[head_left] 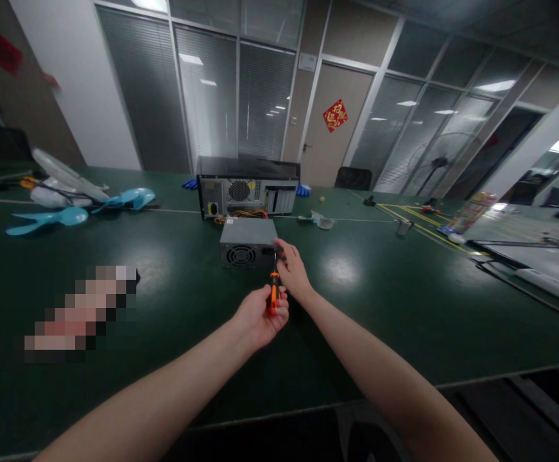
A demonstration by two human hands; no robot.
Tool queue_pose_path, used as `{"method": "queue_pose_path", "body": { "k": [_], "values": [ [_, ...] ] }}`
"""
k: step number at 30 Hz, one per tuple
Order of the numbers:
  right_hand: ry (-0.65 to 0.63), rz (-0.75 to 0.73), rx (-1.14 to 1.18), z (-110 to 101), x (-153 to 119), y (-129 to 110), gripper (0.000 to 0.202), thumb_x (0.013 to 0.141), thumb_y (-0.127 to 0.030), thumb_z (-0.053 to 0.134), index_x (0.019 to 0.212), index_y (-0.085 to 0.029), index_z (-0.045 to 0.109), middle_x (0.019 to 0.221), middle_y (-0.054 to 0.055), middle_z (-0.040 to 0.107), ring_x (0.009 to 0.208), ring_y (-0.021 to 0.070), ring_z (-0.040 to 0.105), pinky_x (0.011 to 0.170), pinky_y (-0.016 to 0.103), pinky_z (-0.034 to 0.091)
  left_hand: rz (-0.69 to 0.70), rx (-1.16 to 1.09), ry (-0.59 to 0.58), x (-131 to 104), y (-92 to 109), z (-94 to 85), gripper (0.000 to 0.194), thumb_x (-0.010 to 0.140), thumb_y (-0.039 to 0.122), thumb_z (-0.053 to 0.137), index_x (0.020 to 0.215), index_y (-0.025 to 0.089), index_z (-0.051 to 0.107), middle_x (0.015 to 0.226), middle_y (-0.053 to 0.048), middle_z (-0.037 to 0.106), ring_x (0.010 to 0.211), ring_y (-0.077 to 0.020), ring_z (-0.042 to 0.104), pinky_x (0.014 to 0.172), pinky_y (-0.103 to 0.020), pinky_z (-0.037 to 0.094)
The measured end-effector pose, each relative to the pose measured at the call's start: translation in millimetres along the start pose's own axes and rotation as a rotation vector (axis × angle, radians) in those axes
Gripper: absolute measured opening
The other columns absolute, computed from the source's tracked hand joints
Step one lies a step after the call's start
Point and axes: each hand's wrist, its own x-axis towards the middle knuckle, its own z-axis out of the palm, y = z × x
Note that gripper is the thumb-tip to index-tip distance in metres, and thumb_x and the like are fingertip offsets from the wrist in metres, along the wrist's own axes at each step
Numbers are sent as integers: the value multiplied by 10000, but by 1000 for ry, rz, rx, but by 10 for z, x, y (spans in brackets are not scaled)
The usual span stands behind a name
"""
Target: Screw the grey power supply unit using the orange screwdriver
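Desk (pixel 173 308): dark green, carrying the power box (pixel 249 239), taken here as the clock's centre.
Computer case (pixel 249 187): black and grey, at 12 o'clock, just behind the box, its vented back panel facing the viewer.
Power box: grey, resting on the desk in front of the case, its round fan grille on the near side.
Blue blades (pixel 52 218): on the desk, well apart, between 9 and 10 o'clock.
Left hand (pixel 264 314): at 6 o'clock, fingers closed around the screwdriver (pixel 274 294).
Right hand (pixel 294 268): at 4 o'clock, fingers bent beside the box's right edge; cannot tell whether they grip anything.
Screwdriver: orange and black, pointing to 12 o'clock, tip near the box's right end.
Wires (pixel 255 213): red and yellow, at 12 o'clock, between box and case.
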Motion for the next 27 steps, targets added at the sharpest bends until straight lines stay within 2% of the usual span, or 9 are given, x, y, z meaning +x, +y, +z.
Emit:
{"method": "queue_pose_path", "body": {
  "k": [3, 5, 8, 10, 14, 17, 21, 24, 27],
  "values": [
    [-4, 5, 11, 3, -2, -4, 529, 741, -68, 374, 1234, -252, 428, 1170, 71, 426, 929, 152, 495, 826, 331, 466, -8, 1, -12, 6, 4, -15, 283, 896, 311, 299, 857, 94, 477, 685, -37, 441, 497, -47, 404, 356, -99, 305],
    [-1, 16, 20, 4, -2, -3, 523, 747, -77, 378, 1237, -256, 425, 1172, 72, 424, 922, 153, 497, 796, 322, 477, 5, 25, -8, 8, 1, -17, 280, 873, 355, 365, 847, 98, 472, 697, -43, 450, 500, -48, 401, 351, -100, 306],
    [-1, 23, 25, 7, 1, 4, 530, 742, -75, 380, 1237, -257, 426, 1171, 73, 424, 920, 153, 497, 785, 319, 481, 20, 59, -1, 11, -4, -14, 189, 839, 287, 457, 828, 98, 459, 707, -49, 462, 499, -44, 401, 351, -101, 313],
    [-3, 19, 22, 7, 4, 9, 534, 738, -70, 379, 1236, -256, 427, 1172, 72, 423, 925, 151, 496, 798, 320, 476, 7, 44, -11, 13, -5, -14, 148, 854, 233, 418, 835, 92, 463, 712, -55, 469, 509, -47, 422, 369, -105, 346],
    [-7, 19, 16, 4, 10, 11, 530, 740, -73, 378, 1235, -254, 428, 1168, 72, 426, 916, 148, 500, 809, 324, 472, 8, 12, -10, 7, -10, -12, 258, 895, 265, 303, 877, 82, 484, 723, -69, 481, 530, -60, 460, 426, -143, 432],
    [-4, 19, 12, -2, 9, -1, 534, 737, -70, 376, 1235, -252, 429, 1167, 72, 434, 915, 147, 503, 815, 326, 469, 23, 53, 4, -2, -15, 0, 219, 871, 286, 385, 857, 91, 481, 719, -66, 486, 513, -57, 454, 399, -137, 421],
    [-6, 29, 29, -6, 2, 4, 527, 736, -84, 383, 1233, -252, 436, 1177, 73, 446, 908, 150, 514, 787, 320, 474, 13, 60, 26, 9, -23, 4, 127, 845, 208, 439, 839, 84, 467, 706, -63, 489, 513, -54, 464, 418, -137, 440],
    [20, 80, 100, 15, 10, 83, 555, 731, -100, 391, 1266, -245, 397, 1159, 69, 483, 904, 151, 528, 781, 320, 474, 39, 28, 46, 23, -32, -2, 156, 869, 215, 387, 860, 84, 471, 737, -75, 505, 566, -79, 516, 475, -179, 490],
    [42, 175, 225, 56, 36, 220, 579, 706, -94, 388, 1270, -225, 387, 1091, 49, 553, 904, 144, 550, 825, 327, 458, 38, 42, 45, 22, -36, -10, 223, 888, 250, 336, 887, 87, 489, 726, -69, 496, 573, -86, 526, 466, -182, 489]
  ]
}}
